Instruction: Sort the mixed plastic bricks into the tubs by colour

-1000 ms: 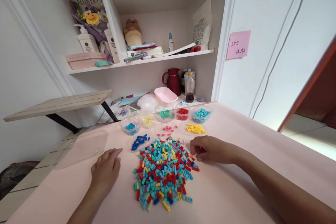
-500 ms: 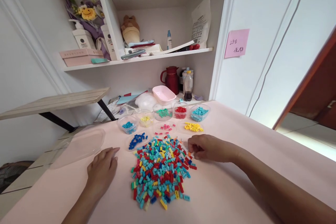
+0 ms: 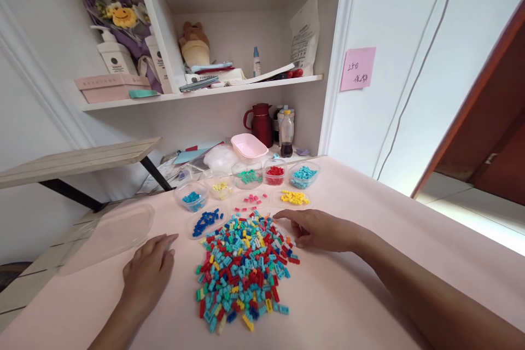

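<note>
A heap of small coloured toy building bricks (image 3: 246, 268) lies on the pink tabletop between my hands. My left hand (image 3: 150, 268) rests on the table left of the heap, fingers stretched out and holding nothing. At the heap's upper right edge is my right hand (image 3: 307, 229). Its index finger is extended to the bricks there, its other fingers are bent, and no brick shows in it. Nearest the heap are a clear lid with dark blue bricks (image 3: 208, 222), pink bricks (image 3: 251, 200) and yellow bricks (image 3: 294, 197) on further clear lids.
Behind them stand clear tubs of blue bricks (image 3: 192, 199), pale yellow bricks (image 3: 220, 188), green bricks (image 3: 249, 176), red bricks (image 3: 274, 173) and turquoise bricks (image 3: 304, 175). A pink tub (image 3: 249, 146), red jug (image 3: 262, 124) and bottle (image 3: 286, 136) stand farther back. A clear lid (image 3: 110, 232) lies left.
My right index finger has stretched out from a curled position toward the heap's upper edge. My left hand keeps its place beside the heap. The whole view has shifted slightly.
</note>
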Demonstrator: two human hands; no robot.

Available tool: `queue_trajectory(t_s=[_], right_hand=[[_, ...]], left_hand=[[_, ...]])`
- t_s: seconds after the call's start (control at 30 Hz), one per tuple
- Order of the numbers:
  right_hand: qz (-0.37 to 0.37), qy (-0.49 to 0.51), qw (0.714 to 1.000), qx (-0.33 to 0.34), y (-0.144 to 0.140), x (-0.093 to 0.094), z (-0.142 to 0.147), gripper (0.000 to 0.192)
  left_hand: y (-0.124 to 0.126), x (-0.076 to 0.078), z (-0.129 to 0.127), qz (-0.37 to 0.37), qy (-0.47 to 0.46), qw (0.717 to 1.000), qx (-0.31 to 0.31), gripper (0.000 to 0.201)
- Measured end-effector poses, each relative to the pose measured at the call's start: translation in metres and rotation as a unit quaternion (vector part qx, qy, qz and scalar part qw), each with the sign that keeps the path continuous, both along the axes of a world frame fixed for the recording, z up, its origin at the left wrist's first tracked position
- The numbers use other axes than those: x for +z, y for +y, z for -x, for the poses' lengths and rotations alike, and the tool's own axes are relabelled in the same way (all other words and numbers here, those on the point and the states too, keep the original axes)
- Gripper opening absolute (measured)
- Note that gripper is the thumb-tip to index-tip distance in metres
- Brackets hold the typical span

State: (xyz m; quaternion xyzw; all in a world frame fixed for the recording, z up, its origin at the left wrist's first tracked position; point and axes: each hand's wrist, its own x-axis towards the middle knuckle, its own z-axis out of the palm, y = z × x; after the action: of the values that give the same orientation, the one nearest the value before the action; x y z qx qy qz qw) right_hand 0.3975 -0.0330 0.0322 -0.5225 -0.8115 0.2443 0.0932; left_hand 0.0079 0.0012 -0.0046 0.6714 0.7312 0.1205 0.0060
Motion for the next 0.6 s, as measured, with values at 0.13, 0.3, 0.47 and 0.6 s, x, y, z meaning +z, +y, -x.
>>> queue_trajectory(t_s=[0.13, 0.3, 0.47, 0.6], right_hand=[[-0.006, 0.0, 1.0, 0.016, -0.0004, 0.0012, -0.0003, 0.071], [-0.027, -0.019, 0.999, 0.04, -0.0026, 0.0036, 0.0013, 0.065], [-0.035, -0.017, 0.998, 0.043, -0.003, 0.003, 0.0018, 0.058], [-0.008, -0.001, 1.0, 0.026, -0.0016, 0.0017, 0.0001, 0.061]], left_hand=[[0.0007, -0.0016, 0.0009, -0.005, 0.001, 1.0, -0.004, 0.045], [0.0007, -0.0015, 0.0008, -0.002, 0.005, 1.0, -0.003, 0.046], [-0.0006, 0.0004, -0.0002, -0.005, -0.007, 1.0, -0.003, 0.045], [-0.0011, 0.0018, -0.0013, -0.003, -0.01, 1.0, -0.002, 0.045]])
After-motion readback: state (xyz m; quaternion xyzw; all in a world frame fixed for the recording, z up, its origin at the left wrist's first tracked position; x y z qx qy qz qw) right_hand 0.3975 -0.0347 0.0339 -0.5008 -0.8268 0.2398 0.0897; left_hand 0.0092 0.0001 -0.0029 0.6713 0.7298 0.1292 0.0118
